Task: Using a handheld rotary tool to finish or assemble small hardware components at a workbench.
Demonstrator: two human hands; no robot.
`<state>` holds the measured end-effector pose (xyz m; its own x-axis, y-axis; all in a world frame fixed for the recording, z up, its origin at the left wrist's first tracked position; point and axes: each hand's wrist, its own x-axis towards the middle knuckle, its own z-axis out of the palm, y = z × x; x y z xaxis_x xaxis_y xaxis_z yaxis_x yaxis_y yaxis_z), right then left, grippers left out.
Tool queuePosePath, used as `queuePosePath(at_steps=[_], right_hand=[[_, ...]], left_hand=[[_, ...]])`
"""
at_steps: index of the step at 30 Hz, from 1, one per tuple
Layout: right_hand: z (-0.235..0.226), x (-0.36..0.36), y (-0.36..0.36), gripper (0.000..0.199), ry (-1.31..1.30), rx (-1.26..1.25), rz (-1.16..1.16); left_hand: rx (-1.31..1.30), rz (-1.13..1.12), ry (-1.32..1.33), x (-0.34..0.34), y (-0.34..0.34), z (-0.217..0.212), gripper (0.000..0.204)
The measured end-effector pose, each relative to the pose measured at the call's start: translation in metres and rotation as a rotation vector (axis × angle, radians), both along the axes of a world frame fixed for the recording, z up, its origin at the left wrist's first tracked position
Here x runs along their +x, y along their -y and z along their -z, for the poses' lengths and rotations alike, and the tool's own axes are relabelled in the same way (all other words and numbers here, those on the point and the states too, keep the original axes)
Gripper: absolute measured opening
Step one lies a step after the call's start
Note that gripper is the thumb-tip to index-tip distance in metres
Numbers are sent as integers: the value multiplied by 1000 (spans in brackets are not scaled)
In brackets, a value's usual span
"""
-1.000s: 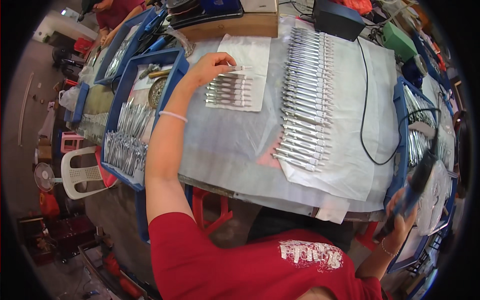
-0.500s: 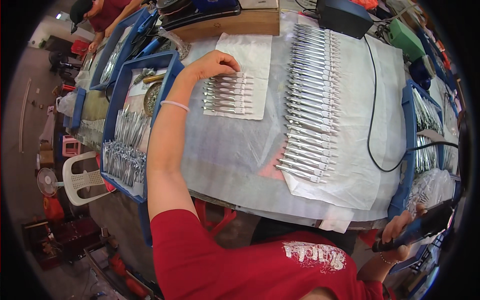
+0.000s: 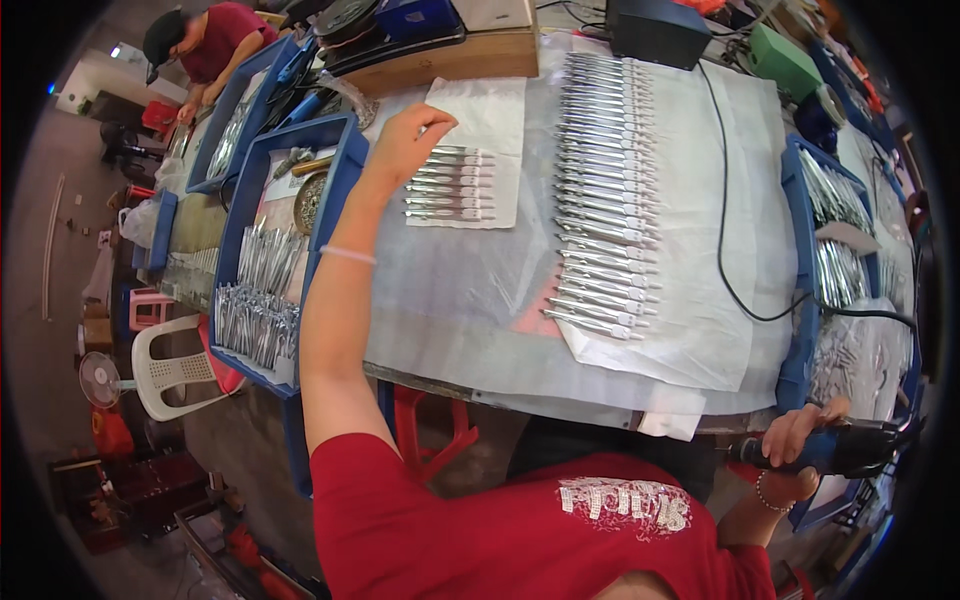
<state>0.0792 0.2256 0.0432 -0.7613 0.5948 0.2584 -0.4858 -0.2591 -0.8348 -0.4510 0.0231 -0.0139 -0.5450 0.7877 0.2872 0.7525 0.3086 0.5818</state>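
Note:
My left hand (image 3: 408,143) is raised over the top end of a short row of silver drawing compasses (image 3: 450,188), laid side by side on a white sheet (image 3: 500,105). Its fingers are pinched together; whether anything small is between them, I cannot make out. At the lower right, my right hand (image 3: 790,437) is closed round a dark electric screwdriver (image 3: 850,448), whose thin tip points left past the table's front edge. A long column of similar silver compasses (image 3: 605,200) lies to the right on a larger white sheet (image 3: 710,330).
On the left, a blue bin (image 3: 350,150) holds bundled metal parts and a round dish (image 3: 308,203) of small pieces. Another blue bin (image 3: 795,350) stands at right with parts and plastic bags. A black cable (image 3: 722,220) crosses the right side. A wooden box (image 3: 440,72) stands behind; a co-worker (image 3: 225,45) bends far left.
My left hand has lifted off the top of the short row and drawn back leftward. The screwdriver in my right hand has swung to lie more level. The whole view has shifted slightly.

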Motion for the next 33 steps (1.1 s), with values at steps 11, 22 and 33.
queuePosePath(at_steps=[11,22,33], right_hand=[[2,34,15,59,-160,77,-158],[-9,55,57,61,-133,-14,2],[6,63,32,58,-119,65,-83]], left_hand=[[-277,210,670,384,107,68,27],[641,334,2089,407,103,6,96],[936,792,2070,375,81,-3,100]])
